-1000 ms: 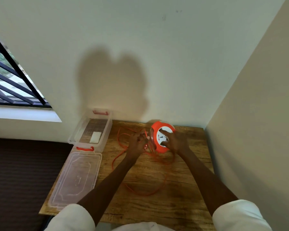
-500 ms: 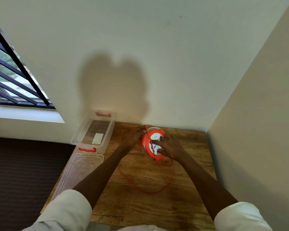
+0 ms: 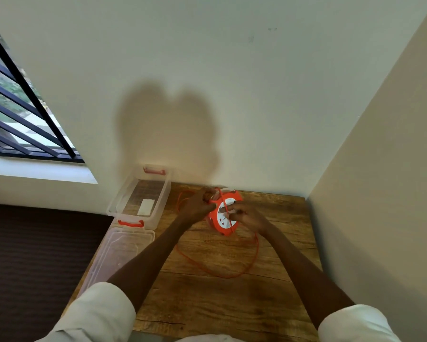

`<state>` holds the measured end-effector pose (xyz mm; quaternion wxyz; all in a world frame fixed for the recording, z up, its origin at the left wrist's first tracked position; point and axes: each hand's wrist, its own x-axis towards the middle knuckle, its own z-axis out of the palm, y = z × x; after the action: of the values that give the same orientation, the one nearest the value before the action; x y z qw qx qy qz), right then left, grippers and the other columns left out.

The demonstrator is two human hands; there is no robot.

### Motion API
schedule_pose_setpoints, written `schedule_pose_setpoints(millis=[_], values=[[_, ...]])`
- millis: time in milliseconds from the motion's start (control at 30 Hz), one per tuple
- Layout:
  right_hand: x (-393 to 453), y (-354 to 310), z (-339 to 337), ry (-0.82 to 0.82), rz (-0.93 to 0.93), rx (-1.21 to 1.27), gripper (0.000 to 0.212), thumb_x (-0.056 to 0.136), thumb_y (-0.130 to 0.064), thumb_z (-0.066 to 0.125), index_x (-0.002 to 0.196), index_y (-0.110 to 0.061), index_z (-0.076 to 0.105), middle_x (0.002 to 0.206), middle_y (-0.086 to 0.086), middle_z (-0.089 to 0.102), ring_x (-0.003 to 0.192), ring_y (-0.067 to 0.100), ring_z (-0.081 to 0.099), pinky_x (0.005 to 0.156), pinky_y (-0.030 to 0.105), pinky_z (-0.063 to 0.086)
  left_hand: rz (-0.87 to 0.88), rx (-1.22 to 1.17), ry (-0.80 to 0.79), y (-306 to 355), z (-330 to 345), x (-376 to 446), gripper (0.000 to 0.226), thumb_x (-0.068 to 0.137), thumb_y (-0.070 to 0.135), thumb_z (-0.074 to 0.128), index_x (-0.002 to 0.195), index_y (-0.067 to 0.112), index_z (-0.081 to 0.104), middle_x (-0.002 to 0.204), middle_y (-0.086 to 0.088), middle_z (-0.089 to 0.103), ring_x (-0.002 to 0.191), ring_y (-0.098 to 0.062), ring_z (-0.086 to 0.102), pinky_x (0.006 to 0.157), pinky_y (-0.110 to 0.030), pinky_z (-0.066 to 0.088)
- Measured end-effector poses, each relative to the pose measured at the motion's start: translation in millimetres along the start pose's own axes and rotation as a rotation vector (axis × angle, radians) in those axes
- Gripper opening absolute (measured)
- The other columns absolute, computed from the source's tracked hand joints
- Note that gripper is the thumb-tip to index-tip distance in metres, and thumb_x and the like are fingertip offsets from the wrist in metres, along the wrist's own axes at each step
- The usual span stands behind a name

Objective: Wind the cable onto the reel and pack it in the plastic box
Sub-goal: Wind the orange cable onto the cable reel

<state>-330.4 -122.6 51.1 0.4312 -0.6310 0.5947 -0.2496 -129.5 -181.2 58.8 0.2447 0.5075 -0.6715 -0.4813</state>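
An orange reel (image 3: pixel 223 213) with a white socket face stands tilted on edge on the wooden table (image 3: pixel 207 299). My left hand (image 3: pixel 197 206) grips its upper left rim together with the orange cable. My right hand (image 3: pixel 248 217) holds the reel's right side, fingers over the white face. One strand of cable crosses the face. The loose orange cable (image 3: pixel 232 274) lies in a wide loop on the table in front of the reel. The clear plastic box (image 3: pixel 123 201) with red clips sits open at the table's far left.
The box's clear lid (image 3: pixel 118 253) lies flat along the table's left edge, in front of the box. A white label lies inside the box. Walls close the table at the back and right. A barred window is at the left.
My left hand has gone from the reel's front left to its upper rim, carrying cable over it. The reel turned, and the loose loop on the table has shrunk toward the reel.
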Motion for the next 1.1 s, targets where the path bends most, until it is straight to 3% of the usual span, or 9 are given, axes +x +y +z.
schedule_pose_setpoints(millis=[167,300,467,667,733,800,833,967,1100], values=[[4.7,-9.9,2.7,0.212,0.097,0.08,0.027,0.095,-0.038,0.067,0.109,-0.016,0.076,0.103,-0.003,0.075,0.091,0.014,0.068,0.071,0.021,0.048,-0.039,-0.054,0.038,-9.4,-2.0,-2.8,0.043,0.091,0.021,0.072,0.131,0.01,0.062,0.121,-0.009,0.07,0.105,-0.027,0.07,0.092,-0.047,0.059],[3.4,-9.5,-7.9,0.412,0.18,0.027,0.023,0.101,-0.034,0.057,0.083,-0.026,0.07,0.071,-0.009,0.067,0.066,0.009,0.061,0.063,0.024,0.04,-0.082,-0.099,0.088,-19.4,-14.0,-9.2,0.039,0.091,0.015,0.068,0.129,0.008,0.064,0.118,-0.012,0.071,0.104,-0.027,0.069,0.091,-0.045,0.059],[-2.7,-0.8,-23.8,0.449,0.378,-0.235,0.036,0.103,-0.037,0.05,0.09,-0.014,0.075,0.088,0.009,0.073,0.09,0.028,0.07,0.067,0.027,0.04,-0.152,-0.256,0.223,-28.9,-36.8,-14.1,0.035,0.097,0.017,0.061,0.13,0.008,0.064,0.114,-0.014,0.072,0.101,-0.031,0.07,0.088,-0.046,0.058],[-23.3,-19.1,-34.8,0.164,0.417,-0.416,0.035,0.101,-0.034,0.052,0.131,-0.023,0.066,0.118,0.011,0.072,0.108,0.03,0.067,0.093,0.037,0.051,-0.16,-0.553,0.476,-20.4,-60.9,-12.2,0.033,0.098,0.024,0.061,0.125,0.006,0.066,0.113,-0.015,0.073,0.094,-0.024,0.072,0.073,-0.033,0.062],[-26.6,-32.4,-37.2,0.104,0.391,-0.491,0.039,0.103,-0.022,0.051,0.14,-0.02,0.058,0.134,0.01,0.065,0.119,0.028,0.062,0.084,0.022,0.048,-0.122,-0.613,0.526,-12.9,-69.7,-7.6,0.035,0.099,0.025,0.062,0.127,0.003,0.065,0.117,-0.017,0.071,0.103,-0.03,0.071,0.086,-0.045,0.06],[-20.8,-52.4,-34.8,0.031,0.376,-0.493,0.039,0.104,-0.016,0.049,0.143,-0.011,0.054,0.139,0.014,0.06,0.126,0.029,0.057,0.058,0.006,0.04,-0.114,-0.579,0.568,-8.6,-77.5,-3.6,0.038,0.098,0.028,0.062,0.128,0.005,0.064,0.118,-0.016,0.071,0.107,-0.034,0.07,0.093,-0.053,0.057],[-17.5,-63.0,-34.3,-0.008,0.388,-0.455,0.039,0.105,-0.016,0.048,0.142,-0.007,0.053,0.14,0.015,0.058,0.129,0.03,0.055,0.054,0.007,0.037,-0.117,-0.563,0.581,-7.9,-80.0,-2.7,0.038,0.098,0.028,0.062,0.128,0.005,0.064,0.117,-0.015,0.072,0.106,-0.034,0.07,0.093,-0.055,0.056],[-6.1,-73.1,-32.5,0.071,0.299,-0.594,0.036,0.103,-0.03,0.05,0.132,-0.013,0.062,0.137,0.013,0.061,0.124,0.031,0.059,0.09,0.028,0.048,-0.105,-0.556,0.588,-5.8,-81.8,-3.3,0.038,0.098,0.027,0.063,0.129,0.006,0.064,0.117,-0.015,0.072,0.105,-0.034,0.07,0.092,-0.056,0.056],[5.5,-82.7,-32.1,0.234,0.099,-0.521,0.031,0.102,-0.032,0.054,0.129,-0.023,0.065,0.135,0.0,0.062,0.119,0.022,0.061,0.099,0.034,0.047,-0.091,-0.524,0.584,2.8,-80.4,-3.5,0.037,0.098,0.026,0.063,0.13,0.008,0.064,0.117,-0.014,0.072,0.105,-0.033,0.07,0.092,-0.055,0.057]])
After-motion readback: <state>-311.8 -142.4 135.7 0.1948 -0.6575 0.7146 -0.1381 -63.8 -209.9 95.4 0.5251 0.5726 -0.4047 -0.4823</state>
